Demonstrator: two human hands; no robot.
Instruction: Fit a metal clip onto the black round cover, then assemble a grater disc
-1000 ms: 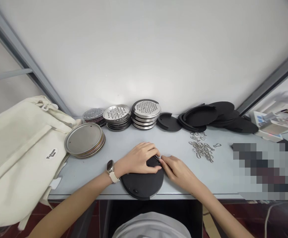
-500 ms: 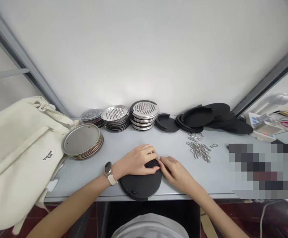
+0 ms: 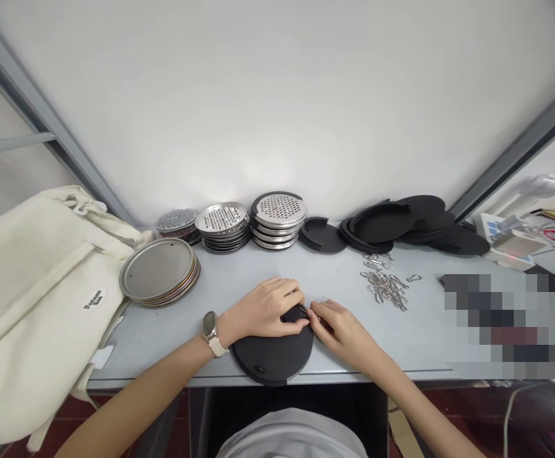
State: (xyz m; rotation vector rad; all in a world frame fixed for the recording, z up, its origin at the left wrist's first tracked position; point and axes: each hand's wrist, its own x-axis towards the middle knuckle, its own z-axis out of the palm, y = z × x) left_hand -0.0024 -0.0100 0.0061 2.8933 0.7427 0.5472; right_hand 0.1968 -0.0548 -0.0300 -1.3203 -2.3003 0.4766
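A black round disc with a small dark slot near its lower edge lies at the front edge of the table. My left hand, wearing a watch, rests over its upper part, with thumb and fingers closed on its far right rim. My right hand meets it there in a pinch. A small dark, shiny bit shows between the fingertips, but what the right fingers hold is hidden. To the right lies a loose pile of metal snap hooks.
Along the wall stand grater discs, more grater discs, and black round covers. Flat metal discs are stacked at left beside a cream bag. A power strip sits far right on the grey table.
Both hands stay at the disc's far right rim, with only slight finger movement. The view has shifted very slightly.
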